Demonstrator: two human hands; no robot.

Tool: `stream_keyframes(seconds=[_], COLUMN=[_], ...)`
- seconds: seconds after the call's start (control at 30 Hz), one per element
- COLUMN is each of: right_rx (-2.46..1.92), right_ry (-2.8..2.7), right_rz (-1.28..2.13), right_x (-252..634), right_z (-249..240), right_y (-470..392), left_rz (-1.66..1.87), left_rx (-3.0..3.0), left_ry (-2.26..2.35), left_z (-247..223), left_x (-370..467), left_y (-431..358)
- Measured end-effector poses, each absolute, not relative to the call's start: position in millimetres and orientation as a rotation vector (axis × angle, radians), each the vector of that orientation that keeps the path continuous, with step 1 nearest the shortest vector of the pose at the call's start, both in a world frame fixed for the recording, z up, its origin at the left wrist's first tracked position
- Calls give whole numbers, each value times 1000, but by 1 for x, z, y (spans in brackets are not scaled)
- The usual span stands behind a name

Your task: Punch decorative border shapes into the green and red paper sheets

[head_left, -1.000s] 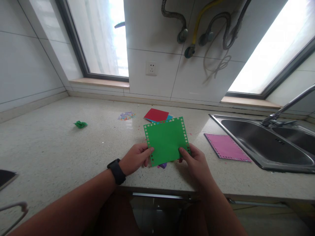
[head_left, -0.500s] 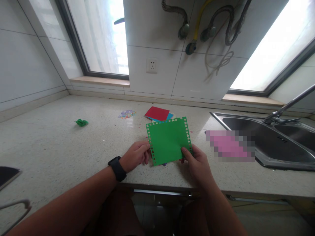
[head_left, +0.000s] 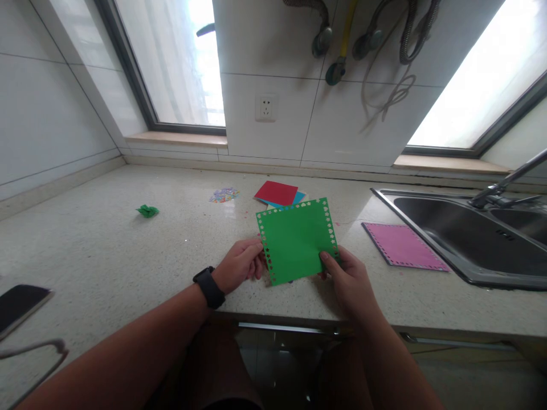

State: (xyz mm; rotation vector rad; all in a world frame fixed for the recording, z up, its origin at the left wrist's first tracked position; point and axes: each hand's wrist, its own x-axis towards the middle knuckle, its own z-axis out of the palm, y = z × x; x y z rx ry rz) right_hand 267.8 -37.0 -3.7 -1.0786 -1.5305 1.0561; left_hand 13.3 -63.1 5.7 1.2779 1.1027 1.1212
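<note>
A square sheet of green paper [head_left: 297,242] is held up over the counter. Small punched shapes such as stars and hearts run along its top, left and right edges. My right hand [head_left: 350,276] grips its lower right side, thumb on the front and fingers behind. At the left edge, my left hand [head_left: 241,263] has its fingertips closed on the paper; the fingers behind it are partly hidden. Just past the sheet lie a red card [head_left: 276,193] and a blue card [head_left: 299,197], stacked. A small purplish scrap lies mostly hidden beneath the green paper.
Pink paper with punched edges [head_left: 404,246] lies beside the steel sink [head_left: 384,199]. A pile of coloured bits [head_left: 224,195] and a crumpled green piece [head_left: 147,211] rest on the counter [head_left: 98,250]. A dark flat object [head_left: 21,304] sits at far left.
The view has shifted slightly, so everything on the counter appears moved a little. Both hands keep about the same hold on the green paper. The pink sheet now shows clearly.
</note>
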Motion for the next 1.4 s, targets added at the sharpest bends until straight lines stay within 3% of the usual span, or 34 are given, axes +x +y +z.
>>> stream_keyframes(seconds=[0.47, 0.73, 1.0, 1.2, 1.4], right_rx=[-1082, -981, -931, -1063, -1418], right_ry=[-1521, -1507, -1111, -1215, -1784], right_rz=[1073, 1118, 1162, 924, 541], right_x=[267, 267, 269, 293, 308], right_z=[-6, -10, -9, -6, 10], right_y=[-36, -30, -24, -15, 2], left_rz=[1071, 818, 924, 1110, 1172], left_rx=[1330, 1562, 1535, 1436, 1401], left_ry=[1103, 1154, 1295, 1299, 1329], left_z=[3, 3, 2, 3, 0], left_x=[12, 12, 15, 15, 14], left_y=[-62, -67, -66, -63, -62])
